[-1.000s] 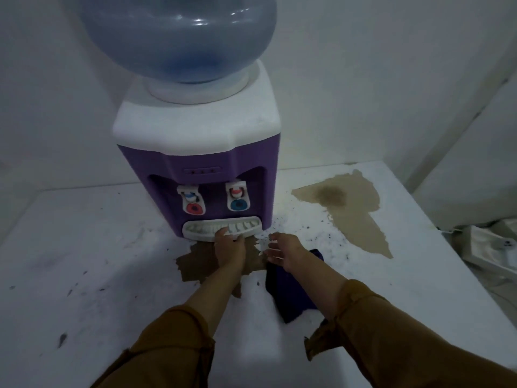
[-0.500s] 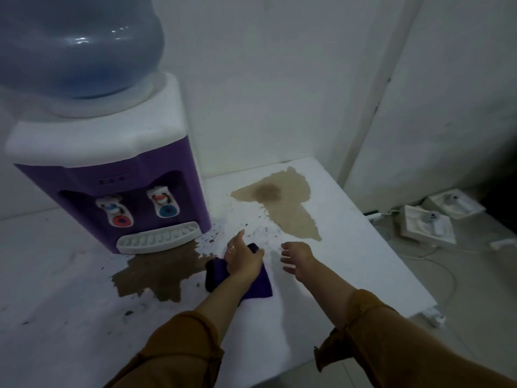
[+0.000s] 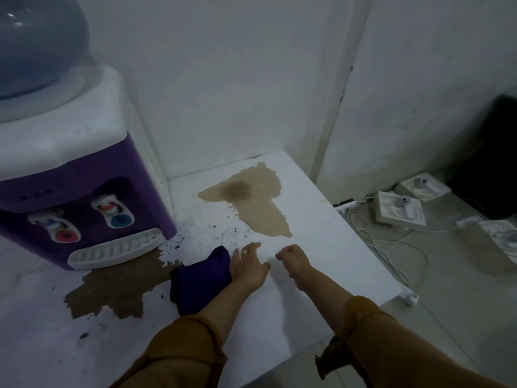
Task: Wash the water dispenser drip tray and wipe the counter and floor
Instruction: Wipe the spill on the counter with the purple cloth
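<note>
Shifted toward 3 o'clock, left hand (image 3: 247,271) is spread flat; purple cloth (image 3: 198,281), long axis 1-to-7 o'clock, is touched at its 9 o'clock. Right hand (image 3: 296,264) is loosely curled.

No readable txt anywhere tbh. Dispenser (image 3: 84,175) just has a red dot (image 3: 66,236) & blue dot (image 3: 120,220), no lettering.

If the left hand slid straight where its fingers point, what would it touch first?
Most likely the light brown puddle, near its lower tip. The left hand rests on the white counter, fingers aimed that way, with only speckled counter between. The exact angle is uncertain.
</note>
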`<action>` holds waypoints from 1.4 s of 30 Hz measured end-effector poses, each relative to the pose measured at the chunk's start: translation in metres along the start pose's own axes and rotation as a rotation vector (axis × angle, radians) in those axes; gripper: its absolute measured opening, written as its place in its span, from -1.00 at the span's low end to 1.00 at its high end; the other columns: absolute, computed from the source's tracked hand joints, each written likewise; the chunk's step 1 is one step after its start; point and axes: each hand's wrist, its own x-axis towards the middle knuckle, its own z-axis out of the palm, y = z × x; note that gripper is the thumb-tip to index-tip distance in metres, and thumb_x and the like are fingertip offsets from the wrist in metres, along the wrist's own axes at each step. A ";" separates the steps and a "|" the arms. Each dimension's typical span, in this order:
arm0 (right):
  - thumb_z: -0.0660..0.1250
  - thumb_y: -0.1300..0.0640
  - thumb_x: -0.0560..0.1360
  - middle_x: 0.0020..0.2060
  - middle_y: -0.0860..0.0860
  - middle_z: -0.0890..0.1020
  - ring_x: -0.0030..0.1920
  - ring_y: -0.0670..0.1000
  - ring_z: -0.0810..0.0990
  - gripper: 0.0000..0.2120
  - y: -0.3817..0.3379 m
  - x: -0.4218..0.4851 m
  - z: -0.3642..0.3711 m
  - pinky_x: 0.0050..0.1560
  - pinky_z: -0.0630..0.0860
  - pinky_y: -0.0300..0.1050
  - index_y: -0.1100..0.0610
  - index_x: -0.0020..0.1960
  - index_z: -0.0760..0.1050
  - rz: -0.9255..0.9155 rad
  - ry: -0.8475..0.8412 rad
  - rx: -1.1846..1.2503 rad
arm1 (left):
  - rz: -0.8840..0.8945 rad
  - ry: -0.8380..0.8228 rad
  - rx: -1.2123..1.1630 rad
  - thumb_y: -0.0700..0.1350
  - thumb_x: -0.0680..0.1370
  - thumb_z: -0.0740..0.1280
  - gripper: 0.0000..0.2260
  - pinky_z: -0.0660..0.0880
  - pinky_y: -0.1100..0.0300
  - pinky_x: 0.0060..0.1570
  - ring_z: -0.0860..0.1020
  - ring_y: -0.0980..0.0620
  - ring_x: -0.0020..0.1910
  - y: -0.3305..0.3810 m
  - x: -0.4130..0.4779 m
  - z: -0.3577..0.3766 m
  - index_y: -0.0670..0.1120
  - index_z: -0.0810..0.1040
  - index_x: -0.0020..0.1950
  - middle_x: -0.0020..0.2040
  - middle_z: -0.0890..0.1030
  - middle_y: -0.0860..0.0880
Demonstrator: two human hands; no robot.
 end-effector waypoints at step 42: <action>0.18 0.01 0.56 0.39 0.15 0.23 0.39 0.19 0.21 -0.50 -0.011 0.051 0.018 0.32 0.29 0.09 0.11 0.46 0.21 -0.136 0.083 -0.742 | 0.290 -0.114 0.488 -0.10 0.65 0.05 -0.54 -0.25 -0.17 0.47 -0.07 -0.10 0.56 -0.002 0.066 -0.011 0.04 0.05 0.55 0.55 0.17 0.01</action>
